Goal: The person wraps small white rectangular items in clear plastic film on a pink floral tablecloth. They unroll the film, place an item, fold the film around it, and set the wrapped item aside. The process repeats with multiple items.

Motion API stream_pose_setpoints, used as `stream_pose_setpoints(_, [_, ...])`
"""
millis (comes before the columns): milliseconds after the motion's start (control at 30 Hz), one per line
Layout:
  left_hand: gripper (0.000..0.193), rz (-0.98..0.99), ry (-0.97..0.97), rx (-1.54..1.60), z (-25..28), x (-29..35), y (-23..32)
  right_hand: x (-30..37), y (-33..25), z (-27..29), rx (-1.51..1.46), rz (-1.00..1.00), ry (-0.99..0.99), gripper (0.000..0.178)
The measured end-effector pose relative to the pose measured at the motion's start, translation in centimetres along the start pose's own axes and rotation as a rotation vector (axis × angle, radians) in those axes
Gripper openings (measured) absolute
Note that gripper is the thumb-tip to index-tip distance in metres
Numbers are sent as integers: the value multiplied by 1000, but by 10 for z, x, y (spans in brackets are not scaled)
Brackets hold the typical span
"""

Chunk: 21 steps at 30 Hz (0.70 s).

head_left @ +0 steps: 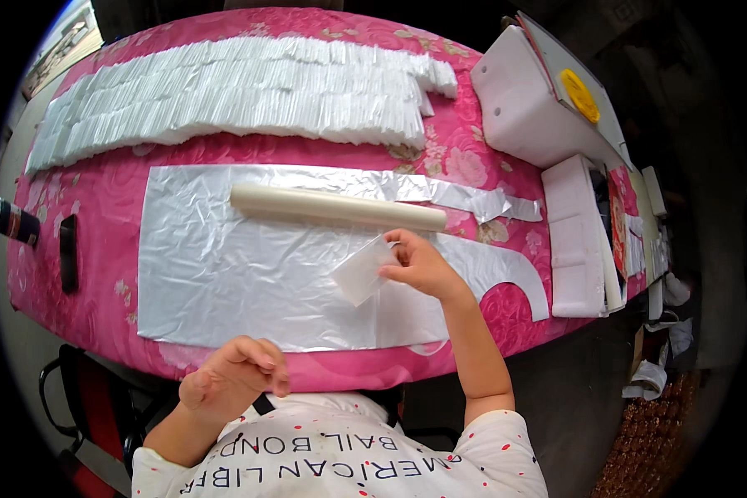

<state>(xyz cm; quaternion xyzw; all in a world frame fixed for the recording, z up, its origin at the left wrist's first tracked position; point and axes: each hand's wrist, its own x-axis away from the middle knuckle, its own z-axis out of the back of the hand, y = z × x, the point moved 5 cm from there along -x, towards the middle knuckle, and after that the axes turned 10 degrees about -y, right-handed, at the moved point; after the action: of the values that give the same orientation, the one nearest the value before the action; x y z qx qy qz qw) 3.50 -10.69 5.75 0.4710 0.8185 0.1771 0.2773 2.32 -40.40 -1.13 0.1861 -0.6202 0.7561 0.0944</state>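
A thin, square, translucent white plastic piece [358,272], seemingly folded, is pinched between the thumb and fingers of my right hand [423,264]. It is held over a silvery-white plastic sheet [199,257] spread flat, shaped like an apron with a curved cut-out at its right end. Across the sheet's upper part lies a long cream-coloured roll or tube [332,207], just beyond my right hand. My left hand [236,373] hovers at the table's near edge, in front of my shirt. Its fingers are loosely bent, thumb apart, and nothing shows in them.
Long rows of thin white folded packets [224,91] stand packed along the far side of the pink floral tablecloth [465,166]. White foam boxes [515,100] sit at the right, a yellow ring-shaped thing [579,95] on one. A black object [68,253] and dark bottle [15,222] are left.
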Motion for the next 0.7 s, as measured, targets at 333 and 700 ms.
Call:
stream_pose_setpoints(333, [57, -49, 252, 16, 47, 3, -6, -13, 73, 229, -873, 177, 1044, 15])
stream_pose_setpoints(700, [60, 46, 240, -35, 58, -6, -8, -23, 75, 250, 307, -298, 1123, 48])
